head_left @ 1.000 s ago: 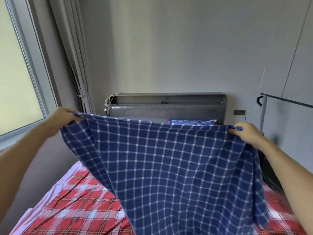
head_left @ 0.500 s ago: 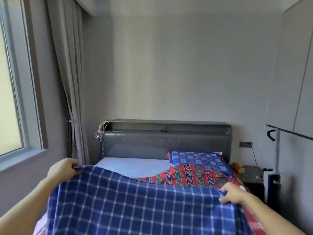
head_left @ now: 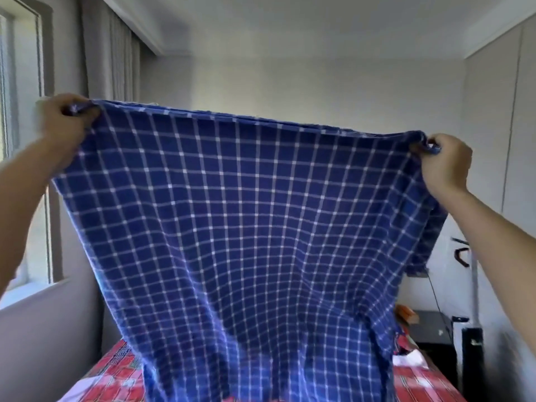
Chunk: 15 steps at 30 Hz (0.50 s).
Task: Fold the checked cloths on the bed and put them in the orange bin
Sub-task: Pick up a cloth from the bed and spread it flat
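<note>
Both arms reach up and apart; the left hand (head_left: 65, 120) and the right hand (head_left: 445, 162) each pinch an upper corner of the blue checked cloth (head_left: 237, 227).

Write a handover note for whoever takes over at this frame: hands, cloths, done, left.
Left grip pinches the top left corner of the blue checked cloth; right grip pinches its top right corner.
The cloth hangs spread out in the air over the bed; a red checked cloth lies on the bed beneath.
Orange bin not in view.
Done: no finished fold shows.
Left: fold the blue cloth, then the red one, and bin both.
</note>
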Available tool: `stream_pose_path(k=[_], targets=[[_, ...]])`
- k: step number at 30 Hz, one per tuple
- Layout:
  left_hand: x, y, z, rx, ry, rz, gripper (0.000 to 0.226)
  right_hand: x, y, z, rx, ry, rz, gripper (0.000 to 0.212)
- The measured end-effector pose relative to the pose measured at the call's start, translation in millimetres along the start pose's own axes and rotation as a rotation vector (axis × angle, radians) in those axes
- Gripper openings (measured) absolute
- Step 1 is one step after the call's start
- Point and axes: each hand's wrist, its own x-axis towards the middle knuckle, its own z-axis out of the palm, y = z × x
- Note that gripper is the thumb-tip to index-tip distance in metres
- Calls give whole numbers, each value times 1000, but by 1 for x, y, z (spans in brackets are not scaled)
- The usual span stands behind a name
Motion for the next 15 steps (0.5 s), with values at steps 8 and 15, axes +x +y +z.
stream_pose_path(k=[8, 15], targets=[[-93, -16, -88, 99, -239, -161, 12, -117, 16, -93, -50, -322, 4, 21], [-276, -61, -204, 462, -569, -444, 20, -286, 24, -165, -68, -638, 117, 10]])
